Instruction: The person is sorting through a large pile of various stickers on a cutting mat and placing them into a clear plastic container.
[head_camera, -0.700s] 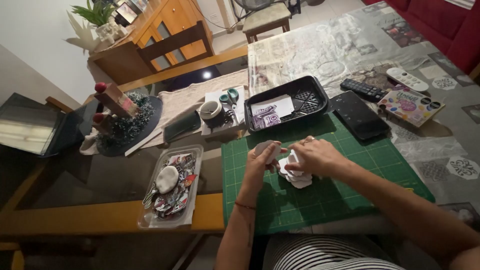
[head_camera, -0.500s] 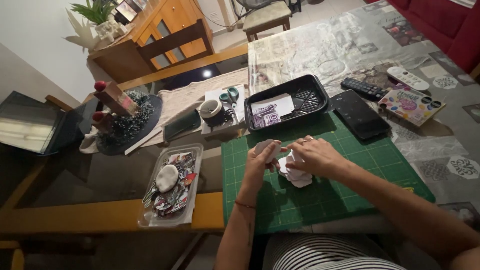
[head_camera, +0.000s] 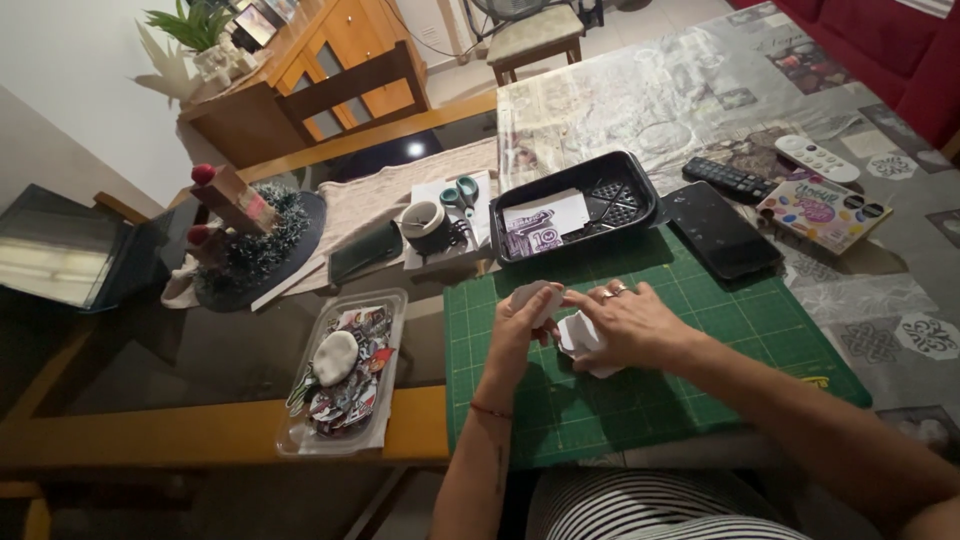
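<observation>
Two bare hands meet over a green gridded cutting mat (head_camera: 700, 340) on the table: the left hand (head_camera: 520, 325) pinches a small white paper piece (head_camera: 530, 297) between curled fingers, while the right hand (head_camera: 630, 325), half closed, presses on folded white paper (head_camera: 580, 340). A black plastic tray (head_camera: 610, 175) sits just beyond.

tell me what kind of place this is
Likely a home dining room used for crafts: a green cutting mat on the table, two remote controls, a wooden chair and sideboard.
</observation>
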